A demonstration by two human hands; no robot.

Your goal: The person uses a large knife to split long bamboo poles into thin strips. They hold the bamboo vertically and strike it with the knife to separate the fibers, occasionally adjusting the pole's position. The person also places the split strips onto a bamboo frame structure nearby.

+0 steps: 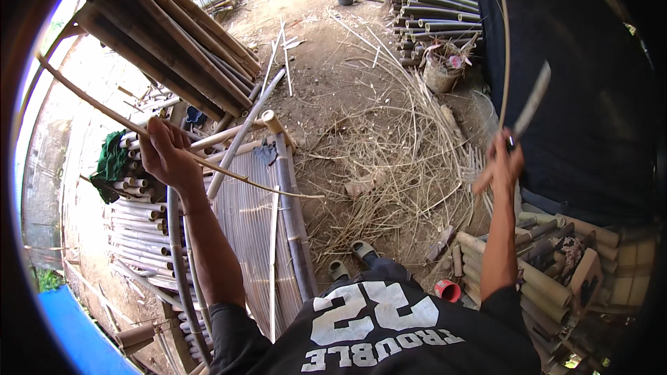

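My left hand [167, 156] is raised at the left, closed around a long, thin bamboo strip [240, 178]. One end of this strip reaches to the far left, and the other curves down toward the middle. At the right, my right hand [505, 160] grips a long-bladed knife [533, 101] with its blade pointing up. The knife's wooden handle juts out below the fingers. A second slender bamboo strip [506, 48] rises from the same hand past the top edge. The two hands are wide apart, at about the same height.
Bamboo shavings [375, 194] cover the ground ahead of my feet. Left stand a slatted bamboo panel [243, 236], stacked poles [142, 236] and leaning thick bamboo [167, 35]. A dark cloth [577, 111] hangs at right, above cut bamboo [542, 278] and a red cup [447, 291].
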